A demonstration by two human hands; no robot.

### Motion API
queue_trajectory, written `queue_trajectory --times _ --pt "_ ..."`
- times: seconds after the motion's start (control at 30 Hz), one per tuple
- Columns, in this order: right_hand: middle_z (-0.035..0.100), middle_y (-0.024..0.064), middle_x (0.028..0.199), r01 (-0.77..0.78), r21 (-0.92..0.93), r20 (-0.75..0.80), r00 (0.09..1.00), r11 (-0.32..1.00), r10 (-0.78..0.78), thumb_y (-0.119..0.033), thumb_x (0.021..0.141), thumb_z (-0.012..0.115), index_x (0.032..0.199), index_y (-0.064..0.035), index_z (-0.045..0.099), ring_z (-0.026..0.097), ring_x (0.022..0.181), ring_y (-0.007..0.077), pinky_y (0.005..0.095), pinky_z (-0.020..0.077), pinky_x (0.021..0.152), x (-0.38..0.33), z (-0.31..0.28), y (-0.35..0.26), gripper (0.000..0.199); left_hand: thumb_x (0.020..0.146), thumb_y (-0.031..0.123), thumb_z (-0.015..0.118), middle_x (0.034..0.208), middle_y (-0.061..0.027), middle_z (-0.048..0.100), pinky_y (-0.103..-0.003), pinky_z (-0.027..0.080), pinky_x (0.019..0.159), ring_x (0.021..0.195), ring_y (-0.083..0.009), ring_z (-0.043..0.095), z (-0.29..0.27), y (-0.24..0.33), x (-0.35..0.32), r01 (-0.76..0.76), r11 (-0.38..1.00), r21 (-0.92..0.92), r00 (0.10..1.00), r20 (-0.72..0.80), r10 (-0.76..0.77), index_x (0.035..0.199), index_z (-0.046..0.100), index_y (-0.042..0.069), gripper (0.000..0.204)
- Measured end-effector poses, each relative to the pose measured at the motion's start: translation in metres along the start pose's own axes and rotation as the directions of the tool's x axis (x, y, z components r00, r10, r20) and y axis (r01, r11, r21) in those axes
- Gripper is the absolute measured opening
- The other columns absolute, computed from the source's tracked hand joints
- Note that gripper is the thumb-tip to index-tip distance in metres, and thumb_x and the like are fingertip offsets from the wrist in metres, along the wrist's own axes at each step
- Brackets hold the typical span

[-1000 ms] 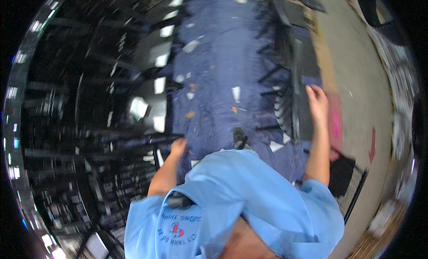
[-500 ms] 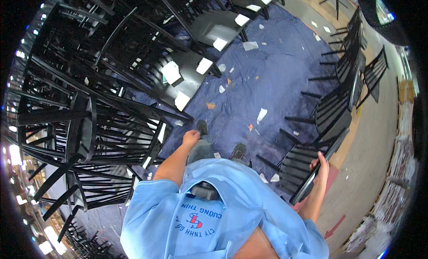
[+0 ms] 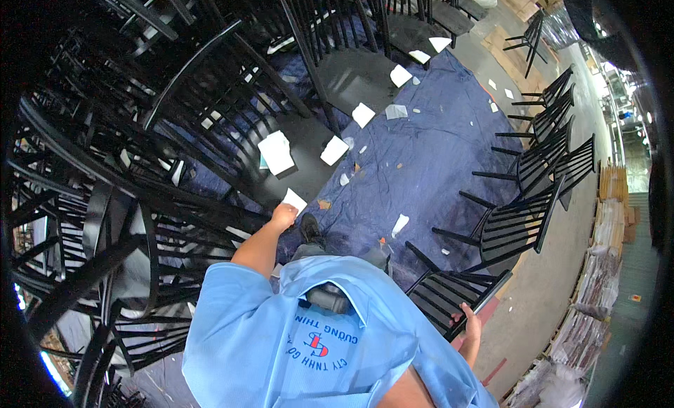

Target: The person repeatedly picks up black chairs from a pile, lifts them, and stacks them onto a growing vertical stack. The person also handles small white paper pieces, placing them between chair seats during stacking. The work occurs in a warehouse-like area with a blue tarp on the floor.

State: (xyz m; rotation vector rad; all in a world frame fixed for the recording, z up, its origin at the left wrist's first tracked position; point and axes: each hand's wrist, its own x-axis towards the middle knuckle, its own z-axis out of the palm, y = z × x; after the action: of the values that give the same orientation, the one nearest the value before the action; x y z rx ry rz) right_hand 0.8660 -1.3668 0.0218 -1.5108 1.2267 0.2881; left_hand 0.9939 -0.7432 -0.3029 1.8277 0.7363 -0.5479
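My left hand [image 3: 284, 217] has its fingers curled beside a white piece of padding [image 3: 295, 199] on the front corner of a black chair seat [image 3: 309, 155]. I cannot tell whether the fingers grip that piece. To the right, my right hand [image 3: 469, 327] is closed over the top rail of a black spindle-back chair [image 3: 449, 295] that is tipped over, its legs pointing left. Folded white paper [image 3: 276, 152] lies on the seat near my left hand, and another white piece [image 3: 334, 150] covers that seat's other front corner.
Stacked black chairs [image 3: 116, 246] crowd the left. More tipped chairs [image 3: 519, 225] line the right edge of the dark blue floor sheet [image 3: 435, 148], which is littered with white scraps [image 3: 400, 225]. Wrapped bundles [image 3: 583, 295] stand along the far right.
I have moved forward, and the chairs have shifted in view. My left hand has come to the seat corner with the white piece. My right hand stays on a chair's top rail.
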Motion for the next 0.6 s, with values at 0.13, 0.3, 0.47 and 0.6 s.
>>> queue_trajectory --times 0.13,0.3,0.47,0.6 --pt "0.068 0.0182 0.095 0.188 -0.608 -0.223 0.892 0.771 -0.393 -0.027 0.085 0.078 0.124 0.0048 0.059 0.066 0.093 0.0383 0.0443 0.0535 0.087 0.048 -0.034 -0.016 0.054 0.089 0.025 0.064 0.071 -0.0104 0.071 -0.035 0.055 0.062 0.060 -0.0204 0.066 -0.015 0.050 0.069 -0.111 0.992 -0.067 0.991 -0.077 0.106 0.092 0.074 0.001 0.026" --pt "0.068 0.0145 0.112 0.488 -0.736 -0.121 0.587 0.469 -0.800 -0.025 0.093 0.072 0.121 0.0057 0.061 0.065 0.102 0.0258 0.0371 0.0498 0.093 0.067 0.060 -0.192 0.044 0.097 0.027 0.061 0.083 -0.0056 0.068 -0.031 0.047 0.051 0.064 -0.0148 0.062 -0.023 0.069 0.090 0.026 0.981 -0.192 0.998 -0.056 -0.038 0.111 0.069 0.006 0.027" --pt "0.068 0.0051 0.102 0.771 -0.494 0.428 0.618 0.402 -0.659 -0.027 0.093 0.072 0.118 -0.0017 0.064 0.063 0.092 0.0142 0.0284 0.0526 0.073 0.142 0.234 -0.289 0.036 0.091 0.026 0.061 0.074 -0.0080 0.069 -0.034 0.051 0.055 0.061 -0.0186 0.064 -0.008 0.027 0.077 0.222 0.927 -0.302 0.960 -0.102 -0.262 0.096 0.073 0.004 0.025" --pt "0.070 0.0111 0.110 0.843 -0.458 0.744 0.538 0.284 -0.396 -0.026 0.092 0.072 0.124 -0.0011 0.063 0.066 0.095 0.0173 0.0306 0.0536 0.070 0.238 0.395 -0.324 0.042 0.087 0.027 0.060 0.067 -0.0100 0.068 -0.037 0.052 0.054 0.056 -0.0214 0.066 0.006 0.003 0.034 0.252 0.818 -0.517 0.848 -0.288 -0.444 0.088 0.074 0.003 0.028"
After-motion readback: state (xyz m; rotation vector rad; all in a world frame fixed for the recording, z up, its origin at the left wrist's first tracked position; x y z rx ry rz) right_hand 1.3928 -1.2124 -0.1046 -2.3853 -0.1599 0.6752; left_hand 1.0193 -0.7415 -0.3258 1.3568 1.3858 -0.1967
